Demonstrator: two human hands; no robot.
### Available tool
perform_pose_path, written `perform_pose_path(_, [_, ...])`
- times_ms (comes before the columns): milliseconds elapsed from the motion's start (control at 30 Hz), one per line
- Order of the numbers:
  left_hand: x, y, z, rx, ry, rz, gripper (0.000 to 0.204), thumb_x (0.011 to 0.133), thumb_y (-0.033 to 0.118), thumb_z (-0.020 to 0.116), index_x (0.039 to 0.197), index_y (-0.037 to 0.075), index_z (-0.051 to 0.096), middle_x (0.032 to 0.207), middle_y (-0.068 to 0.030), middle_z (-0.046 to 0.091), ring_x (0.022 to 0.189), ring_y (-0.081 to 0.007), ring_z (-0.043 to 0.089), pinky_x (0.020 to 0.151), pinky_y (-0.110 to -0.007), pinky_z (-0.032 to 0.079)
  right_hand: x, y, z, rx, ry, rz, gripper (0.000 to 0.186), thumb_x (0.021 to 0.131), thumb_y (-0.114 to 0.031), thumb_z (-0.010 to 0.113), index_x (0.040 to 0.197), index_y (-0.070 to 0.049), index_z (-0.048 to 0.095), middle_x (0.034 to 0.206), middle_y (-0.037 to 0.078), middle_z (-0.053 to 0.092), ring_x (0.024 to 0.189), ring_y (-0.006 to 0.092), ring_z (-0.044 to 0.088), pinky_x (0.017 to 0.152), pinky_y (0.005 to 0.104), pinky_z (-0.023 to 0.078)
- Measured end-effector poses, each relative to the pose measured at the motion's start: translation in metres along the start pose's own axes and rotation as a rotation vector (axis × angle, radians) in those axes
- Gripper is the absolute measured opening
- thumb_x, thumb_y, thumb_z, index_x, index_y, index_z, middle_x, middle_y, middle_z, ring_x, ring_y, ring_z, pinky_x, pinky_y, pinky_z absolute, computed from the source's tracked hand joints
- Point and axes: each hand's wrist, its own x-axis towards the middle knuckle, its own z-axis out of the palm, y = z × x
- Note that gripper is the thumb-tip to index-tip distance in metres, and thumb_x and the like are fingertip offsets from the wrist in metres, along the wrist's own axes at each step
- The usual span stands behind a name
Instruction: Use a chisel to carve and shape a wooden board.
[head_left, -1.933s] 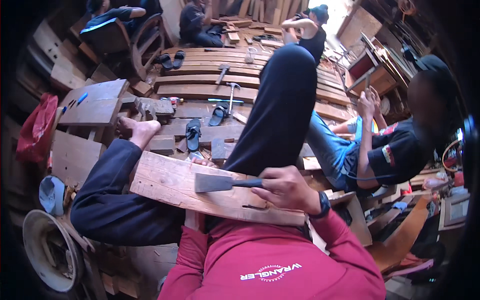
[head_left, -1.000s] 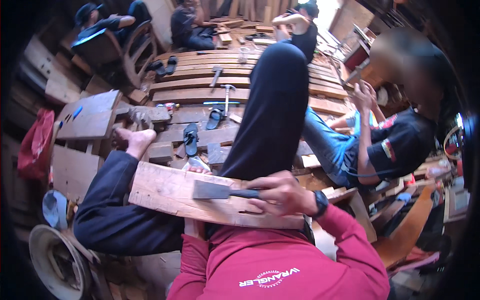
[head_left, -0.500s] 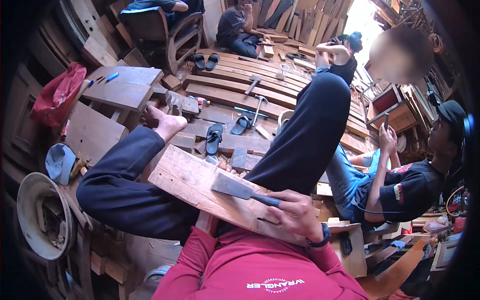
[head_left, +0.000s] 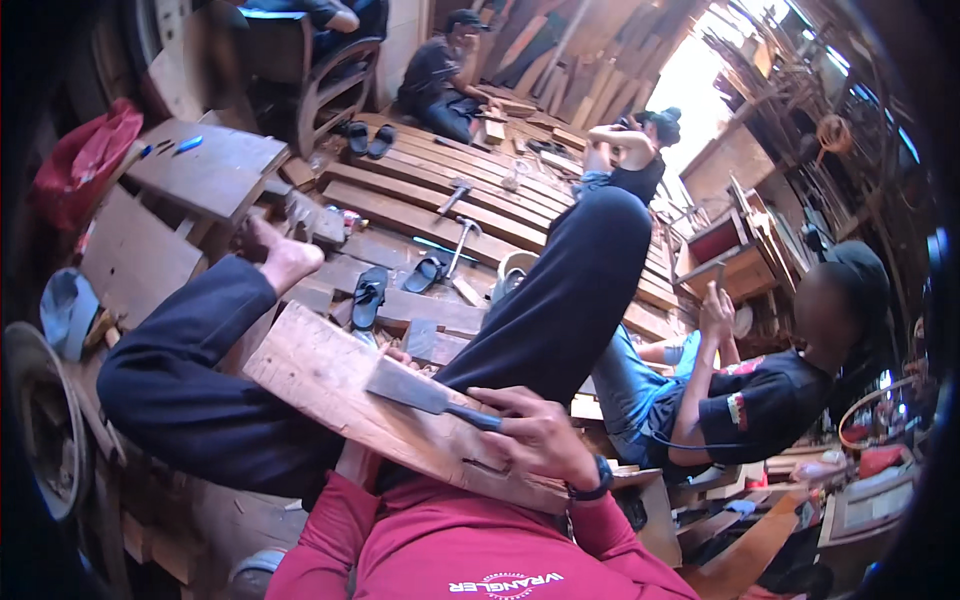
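the plank (head_left: 400, 425) is pale tan with a pinkish cast, streaked by darker grain; the chisel (head_left: 405, 387) is dull grey, its handle (head_left: 474, 416) dark blue-grey. the shirt (head_left: 440, 535) is deep pink with white print, the trousers (head_left: 560, 300) dark navy, the watch (head_left: 597, 478) black. the bag (head_left: 90, 165) is red, the pen (head_left: 190, 145) bright blue, the hat (head_left: 70, 310) pale blue, the sandal (head_left: 369, 297) black, the co-worker's jeans (head_left: 630, 390) faded blue.

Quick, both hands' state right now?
Left hand: mostly hidden by the wooden board; grip can't be told.
Right hand: closed, holding the chisel.
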Motion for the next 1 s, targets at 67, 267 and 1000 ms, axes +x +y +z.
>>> perform_pose_path(67, [0.008,-0.033,0.044,-0.111,-0.002,0.058,0.037,0.104,0.044,0.049,0.105,0.010,0.064,0.099,-0.0138,0.066,0.091,-0.0314,0.064,0.084,-0.049,0.053,-0.022,0.007,-0.023,-0.082,0.030,-0.001,0.020,0.076,-0.013,0.078,0.093,0.000,0.079,0.129,0.017,0.068,0.110,0.0331,0.066,0.088,0.0402,0.056])
perform_pose_path(267, [0.001,-0.042,0.080,0.180,0.204,0.211,0.041,0.108,0.038,0.048,0.117,0.000,0.061,0.098,-0.0153,0.068,0.088,-0.0266,0.069,0.079,-0.039,0.059,-0.011,0.005,-0.015,-0.020,0.006,0.110,0.016,0.081,-0.009,0.076,0.095,-0.004,0.080,0.131,0.015,0.067,0.116,0.0313,0.062,0.092,0.0399,0.054])
perform_pose_path(1000, [-0.007,-0.059,0.114,0.181,0.339,0.392,0.049,0.108,0.043,0.043,0.122,-0.003,0.055,0.109,-0.0175,0.067,0.100,-0.0291,0.069,0.090,-0.041,0.058,0.011,0.003,-0.006,-0.103,-0.084,0.149,0.013,0.086,-0.012,0.075,0.088,0.001,0.075,0.085,0.012,0.065,0.075,0.0261,0.063,0.065,0.0367,0.049])
